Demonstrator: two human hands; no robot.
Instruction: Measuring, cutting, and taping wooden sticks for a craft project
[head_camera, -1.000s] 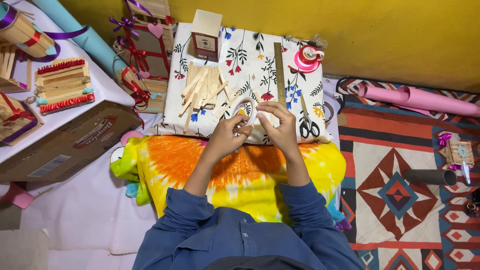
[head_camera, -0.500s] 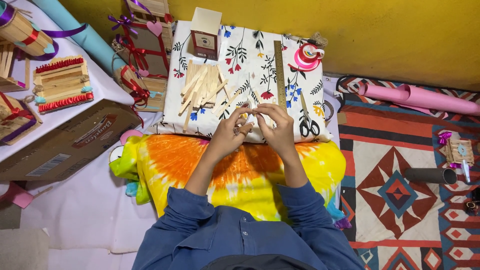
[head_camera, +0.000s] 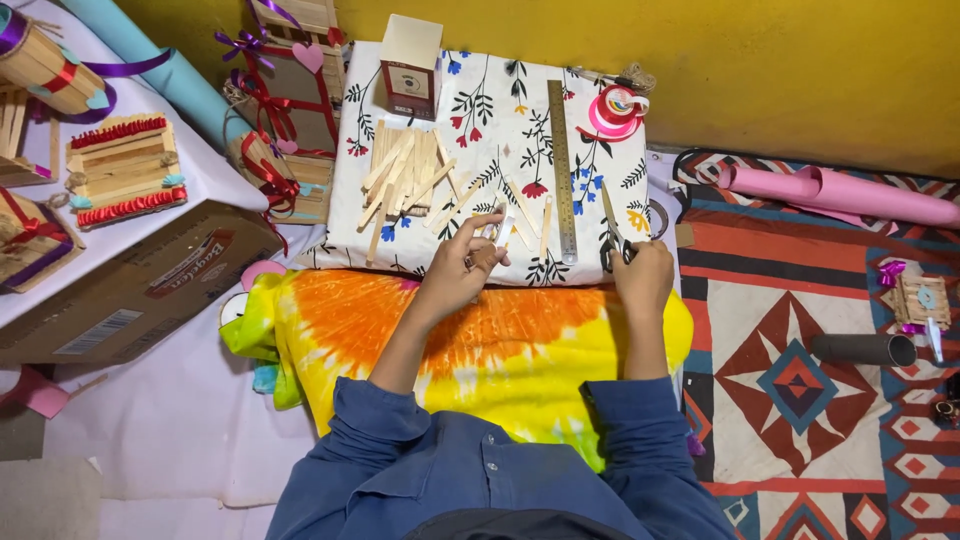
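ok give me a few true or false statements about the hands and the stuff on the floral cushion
1. The left hand holds a thin wooden stick. True.
2. The right hand rests on the pink ribbon spool. False: it is at the scissors, near the cushion's edge.
3. The long metal ruler lies on the white floral cushion. True.
4. The pile of flat wooden craft sticks lies right of the ruler. False: it lies left.
5. The small cardboard box stands at the cushion's far edge. True.

Bare floral cloth (head_camera: 500, 95) between box (head_camera: 410, 65) and ruler (head_camera: 561, 170)
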